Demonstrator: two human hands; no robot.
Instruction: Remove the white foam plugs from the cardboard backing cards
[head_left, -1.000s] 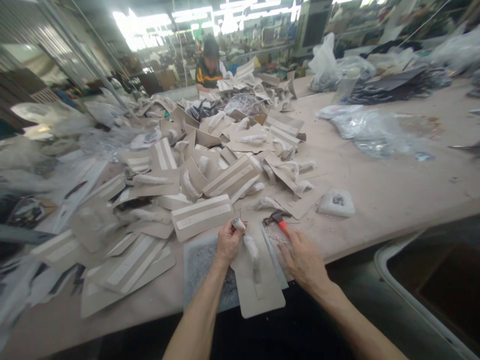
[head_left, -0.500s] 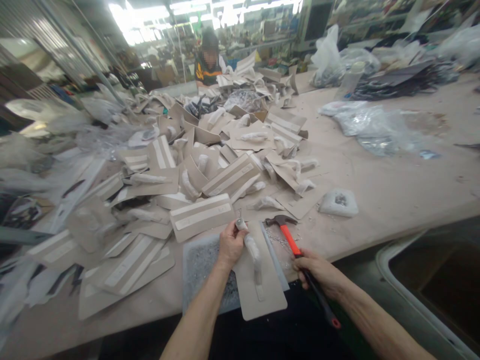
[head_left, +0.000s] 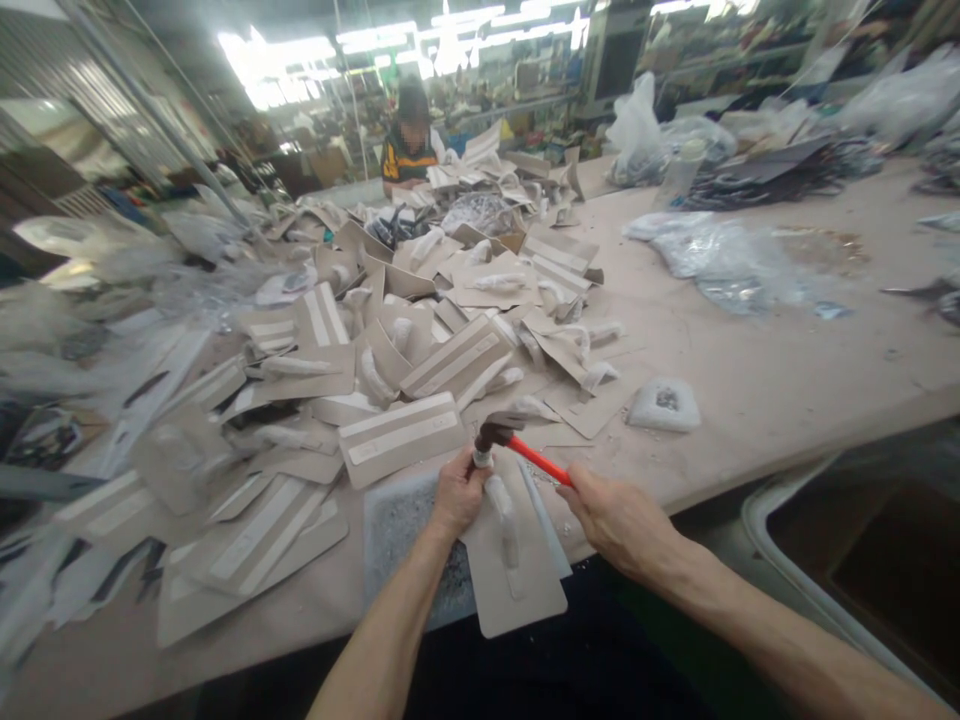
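Observation:
My left hand [head_left: 459, 492] is closed at the top end of a wrapped handle, which is fixed on a flat beige plate [head_left: 517, 575]. The plate lies at the table's front edge, partly over a grey speckled mat [head_left: 397, 530]. My right hand [head_left: 611, 515] grips a claw hammer [head_left: 538, 460] by its red and black handle. The hammer's head is at the handle's end, right by my left fingertips. Whether a small nail is under the head is hidden.
A large pile of similar plates with wrapped handles [head_left: 405, 430] covers the table's left and middle. To the right are a white block holding small metal bits [head_left: 664, 405] and plastic bags [head_left: 720, 255]. Across the table is a person [head_left: 409, 150].
My right hand has raised the hammer and moved it left, so its head is now over the handle's end. My left hand keeps its hold. The view has shifted slightly.

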